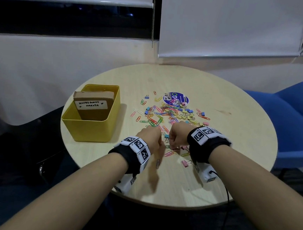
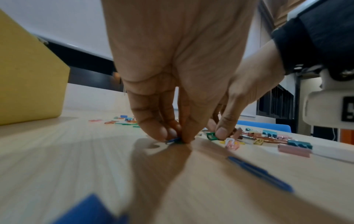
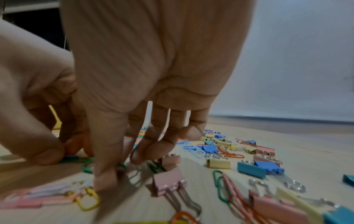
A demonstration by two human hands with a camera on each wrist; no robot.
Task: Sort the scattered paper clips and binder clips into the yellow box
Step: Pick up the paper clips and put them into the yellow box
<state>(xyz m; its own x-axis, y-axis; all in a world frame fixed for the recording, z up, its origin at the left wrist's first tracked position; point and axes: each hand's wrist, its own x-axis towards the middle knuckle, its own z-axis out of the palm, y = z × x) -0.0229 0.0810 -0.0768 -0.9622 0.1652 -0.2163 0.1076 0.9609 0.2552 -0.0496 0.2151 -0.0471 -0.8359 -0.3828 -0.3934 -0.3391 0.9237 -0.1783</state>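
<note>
A heap of coloured paper clips and binder clips is strewn over the middle of the round wooden table. The yellow box stands at the left, also seen in the left wrist view. Both hands work side by side at the near edge of the heap. My left hand points down, and its fingertips pinch a blue paper clip on the tabletop. My right hand is just to its right, thumb and fingers closing on a green paper clip among pink binder clips.
A brown cardboard box labelled "whiteboard marker" stands inside the yellow box at its far end. A round blue printed disc lies beyond the heap. A blue chair stands at the right. A pink binder clip lies near the right wrist.
</note>
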